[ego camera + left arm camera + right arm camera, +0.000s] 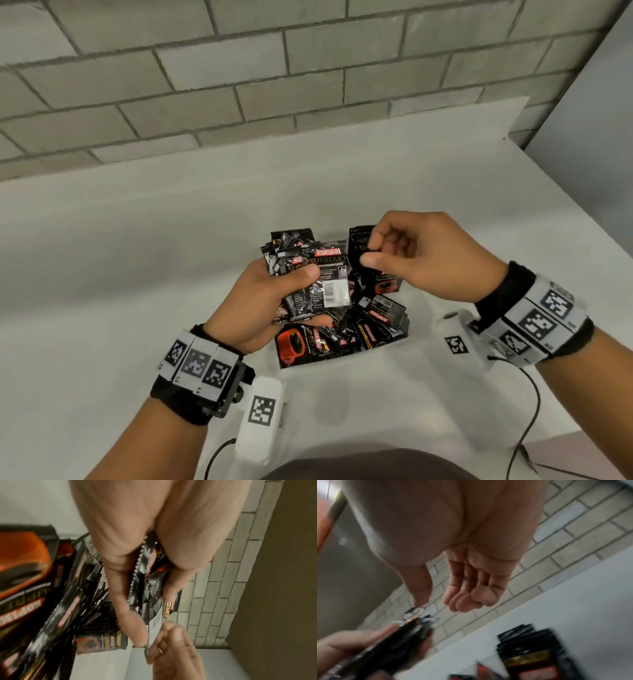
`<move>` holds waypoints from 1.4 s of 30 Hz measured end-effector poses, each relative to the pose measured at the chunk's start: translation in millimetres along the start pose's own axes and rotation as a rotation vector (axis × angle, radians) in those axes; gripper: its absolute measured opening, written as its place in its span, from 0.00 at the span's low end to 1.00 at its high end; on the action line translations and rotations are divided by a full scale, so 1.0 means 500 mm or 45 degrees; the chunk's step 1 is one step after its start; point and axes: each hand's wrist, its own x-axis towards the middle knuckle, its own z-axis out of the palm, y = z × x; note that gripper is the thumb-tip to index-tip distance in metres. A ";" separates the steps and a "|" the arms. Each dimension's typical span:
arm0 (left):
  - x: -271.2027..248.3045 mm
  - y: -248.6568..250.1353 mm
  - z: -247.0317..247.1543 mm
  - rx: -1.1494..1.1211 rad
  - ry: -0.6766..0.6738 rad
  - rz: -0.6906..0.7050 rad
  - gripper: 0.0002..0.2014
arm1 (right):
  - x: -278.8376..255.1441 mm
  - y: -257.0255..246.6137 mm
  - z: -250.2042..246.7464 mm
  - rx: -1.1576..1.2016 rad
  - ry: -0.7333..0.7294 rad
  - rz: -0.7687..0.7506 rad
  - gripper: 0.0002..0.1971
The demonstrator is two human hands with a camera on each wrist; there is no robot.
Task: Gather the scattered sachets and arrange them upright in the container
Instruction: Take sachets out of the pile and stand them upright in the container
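My left hand grips a fanned bundle of black Kopiko Supremo sachets, with the thumb pressed on the top one. In the left wrist view the bundle sits between thumb and fingers. My right hand hovers just right of the bundle with its fingers curled on nothing. Its thumb touches the bundle's edge. More sachets lie heaped under both hands. A straight white edge cuts across the heap's near side. It looks like the wall of a white container, which is hard to tell from the table.
The white table runs back to a grey brick wall. The table's right edge drops off beside a grey panel. Black cables trail from the wrist cameras near my body.
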 end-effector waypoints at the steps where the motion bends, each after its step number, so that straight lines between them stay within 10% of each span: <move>1: -0.001 -0.004 0.006 -0.006 -0.033 -0.008 0.18 | -0.007 -0.017 0.011 0.110 -0.021 0.006 0.13; 5: -0.003 -0.015 0.021 -0.054 -0.093 -0.005 0.19 | -0.016 -0.027 0.042 0.271 -0.094 0.057 0.24; 16: 0.006 -0.029 0.020 -0.009 0.116 0.077 0.17 | -0.038 -0.019 0.039 0.175 0.458 0.090 0.11; 27: 0.005 -0.035 0.033 0.047 -0.040 0.101 0.20 | -0.062 -0.022 0.095 0.420 0.223 0.158 0.11; 32: 0.009 -0.039 0.038 0.160 -0.056 0.109 0.18 | -0.059 -0.014 0.085 0.240 0.227 0.126 0.27; 42: 0.015 -0.030 -0.004 0.109 0.129 0.082 0.16 | -0.027 0.058 0.006 -0.113 0.293 0.182 0.07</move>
